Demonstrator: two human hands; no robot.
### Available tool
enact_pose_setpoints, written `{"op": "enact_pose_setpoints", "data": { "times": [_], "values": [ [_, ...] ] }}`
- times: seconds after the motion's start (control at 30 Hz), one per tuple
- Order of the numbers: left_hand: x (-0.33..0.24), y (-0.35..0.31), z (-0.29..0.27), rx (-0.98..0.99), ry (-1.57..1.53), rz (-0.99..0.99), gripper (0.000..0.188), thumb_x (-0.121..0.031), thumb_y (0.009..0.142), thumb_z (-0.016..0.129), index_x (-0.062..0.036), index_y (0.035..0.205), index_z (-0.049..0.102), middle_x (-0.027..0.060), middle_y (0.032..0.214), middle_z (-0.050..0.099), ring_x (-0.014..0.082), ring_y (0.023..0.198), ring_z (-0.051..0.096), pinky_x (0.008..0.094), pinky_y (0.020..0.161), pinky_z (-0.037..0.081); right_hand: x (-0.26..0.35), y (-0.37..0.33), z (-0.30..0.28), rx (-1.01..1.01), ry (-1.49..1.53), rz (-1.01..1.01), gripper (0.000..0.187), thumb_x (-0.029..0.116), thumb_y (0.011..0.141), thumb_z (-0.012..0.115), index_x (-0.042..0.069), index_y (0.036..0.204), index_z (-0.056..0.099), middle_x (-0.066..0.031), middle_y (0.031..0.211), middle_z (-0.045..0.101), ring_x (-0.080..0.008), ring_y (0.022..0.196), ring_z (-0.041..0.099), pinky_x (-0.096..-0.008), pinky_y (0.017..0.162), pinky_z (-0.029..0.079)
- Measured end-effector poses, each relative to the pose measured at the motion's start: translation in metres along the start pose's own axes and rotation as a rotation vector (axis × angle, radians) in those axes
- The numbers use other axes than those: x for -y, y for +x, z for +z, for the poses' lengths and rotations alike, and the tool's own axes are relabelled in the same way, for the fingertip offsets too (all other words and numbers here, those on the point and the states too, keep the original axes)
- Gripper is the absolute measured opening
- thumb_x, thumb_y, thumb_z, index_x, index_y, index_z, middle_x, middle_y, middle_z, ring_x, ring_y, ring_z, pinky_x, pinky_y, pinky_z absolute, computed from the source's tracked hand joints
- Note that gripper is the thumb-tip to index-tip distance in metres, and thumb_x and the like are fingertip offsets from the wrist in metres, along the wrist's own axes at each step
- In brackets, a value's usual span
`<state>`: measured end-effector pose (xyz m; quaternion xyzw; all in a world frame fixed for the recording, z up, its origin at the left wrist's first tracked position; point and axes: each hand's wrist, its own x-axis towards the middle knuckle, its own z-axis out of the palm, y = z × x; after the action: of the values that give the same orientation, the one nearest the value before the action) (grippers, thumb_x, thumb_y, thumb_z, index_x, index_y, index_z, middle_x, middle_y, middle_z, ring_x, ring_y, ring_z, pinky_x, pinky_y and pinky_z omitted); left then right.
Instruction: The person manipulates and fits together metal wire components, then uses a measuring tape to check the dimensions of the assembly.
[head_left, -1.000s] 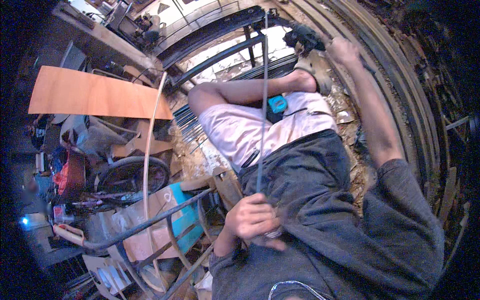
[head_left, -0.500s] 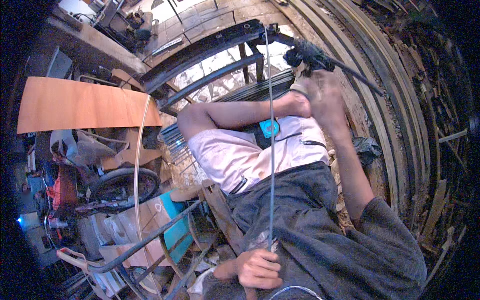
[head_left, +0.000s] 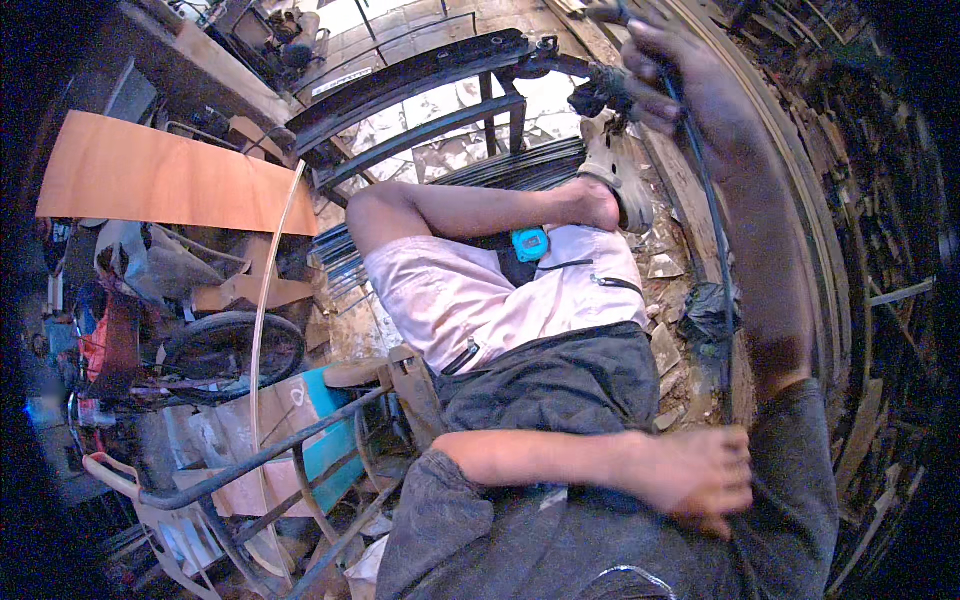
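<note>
A long thin metal rod [head_left: 712, 215] runs up along my right side. My left hand [head_left: 695, 478] reaches across my waist, closed around the rod's lower end. Farther up, my right hand [head_left: 690, 85] is raised with bent fingers around the upper part of the rod; motion blurs it a little. To the left of that hand is a dark wrapped fitting [head_left: 600, 92] at the end of a black metal frame [head_left: 410, 85]. A blue tape measure [head_left: 530, 244] rests at my lap, beside my bent leg.
An orange-brown wooden sheet [head_left: 170, 180] and a pale thin strip [head_left: 264, 310] are at left, above a metal-framed chair [head_left: 270, 460]. Bundled dark rods [head_left: 500, 172] lie beyond my leg. Long timber lengths [head_left: 800, 200] line the right side. A black plastic bag [head_left: 708, 312] lies beside me.
The rod has swung from the middle of my body to my right side and away from the black frame. My left hand moved right with its lower end; my right hand rose onto its upper part.
</note>
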<state>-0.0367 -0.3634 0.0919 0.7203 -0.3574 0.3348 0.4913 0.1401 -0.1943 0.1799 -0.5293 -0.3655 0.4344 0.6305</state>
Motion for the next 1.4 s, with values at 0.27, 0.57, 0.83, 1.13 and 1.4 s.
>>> {"op": "enact_pose_setpoints", "data": {
  "times": [0.27,0.57,0.83,1.13,1.4],
  "values": [
    [0.102,-0.046,-0.052,0.490,0.485,-0.237,0.034,-0.014,0.081,0.053,-0.0058,0.114,0.056,0.0130,0.116,0.056,0.0299,0.117,0.052,0.0507,0.114,0.022,-0.029,0.018,-0.045,-0.152,-0.905,-0.413,0.034,0.028,0.100,0.047,0.004,0.123,0.056,-0.0059,0.083,0.060,-0.0137,0.081,0.055,-0.0308,0.073,0.046],
    [0.036,-0.110,-0.211,-0.462,0.494,-0.864,0.022,-0.006,0.082,0.066,-0.0011,0.103,0.062,0.0153,0.106,0.063,0.0296,0.098,0.063,0.0377,0.085,0.050,-0.143,0.049,-0.140,-0.195,-1.184,-0.152,0.028,0.028,0.095,0.052,0.002,0.094,0.062,-0.0201,0.082,0.060,-0.0378,0.084,0.059,-0.0451,0.074,0.045],
    [0.039,-0.139,-0.286,-0.621,0.813,-0.913,0.015,-0.006,0.082,0.065,-0.0008,0.096,0.062,0.0151,0.093,0.066,0.0280,0.091,0.065,0.0358,0.079,0.050,-0.121,0.109,-0.184,-0.119,-1.156,-0.206,0.027,0.025,0.092,0.060,-0.001,0.086,0.063,-0.0179,0.076,0.056,-0.0324,0.074,0.055,-0.0402,0.069,0.043],
    [0.126,-0.115,-0.384,-0.664,0.964,-0.912,0.021,-0.009,0.084,0.066,-0.0011,0.103,0.063,0.0149,0.091,0.065,0.0314,0.086,0.065,0.0370,0.077,0.050,-0.086,0.201,-0.138,0.154,-1.220,-0.231,0.029,0.026,0.094,0.056,-0.001,0.091,0.065,-0.0176,0.083,0.063,-0.0300,0.078,0.060,-0.0393,0.072,0.047],
    [0.188,-0.144,-0.406,-0.611,1.002,-0.851,0.020,-0.010,0.084,0.065,-0.0001,0.101,0.065,0.0182,0.092,0.063,0.0355,0.084,0.063,0.0421,0.076,0.050,-0.106,0.240,-0.163,0.181,-1.397,-0.258,0.038,0.037,0.093,0.056,0.002,0.089,0.069,-0.0182,0.088,0.065,-0.0343,0.081,0.062,-0.0429,0.076,0.048]
  ]
}}
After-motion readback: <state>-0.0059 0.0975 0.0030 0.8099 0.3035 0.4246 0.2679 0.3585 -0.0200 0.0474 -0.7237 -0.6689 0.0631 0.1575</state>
